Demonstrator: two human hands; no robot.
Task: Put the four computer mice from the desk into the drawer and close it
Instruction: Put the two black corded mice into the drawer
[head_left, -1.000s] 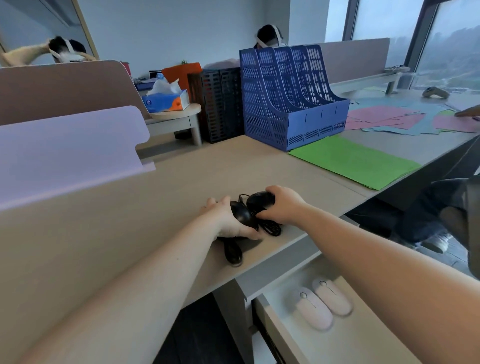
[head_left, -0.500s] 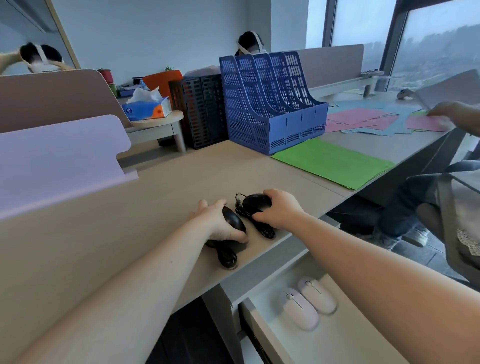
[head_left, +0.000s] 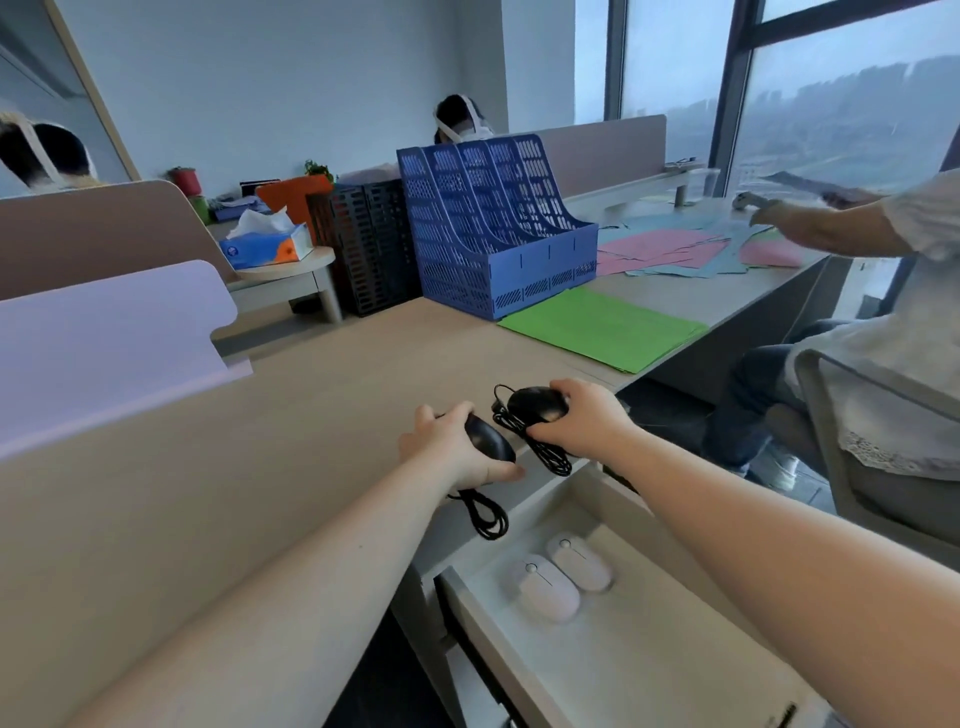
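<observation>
Each of my hands holds a black wired mouse at the desk's front edge. My left hand (head_left: 457, 449) grips one black mouse (head_left: 488, 439), whose bundled cable (head_left: 485, 514) hangs over the edge. My right hand (head_left: 587, 423) grips the other black mouse (head_left: 537, 402), with its cable bundle (head_left: 548, 452) dangling below. Under them the drawer (head_left: 613, 654) stands open. Two white mice (head_left: 548, 592) (head_left: 582, 564) lie side by side inside it.
A blue file rack (head_left: 493, 228) and a black one (head_left: 374, 244) stand at the back of the desk (head_left: 260, 467). Green paper (head_left: 602, 327) lies to the right. A seated person (head_left: 872, 312) is close on the right, handling coloured sheets. A lilac divider (head_left: 104, 338) stands left.
Both hands have lifted the black mice off the desk and drawn them toward the front edge; the cables now hang over the open drawer. The view has shifted left.
</observation>
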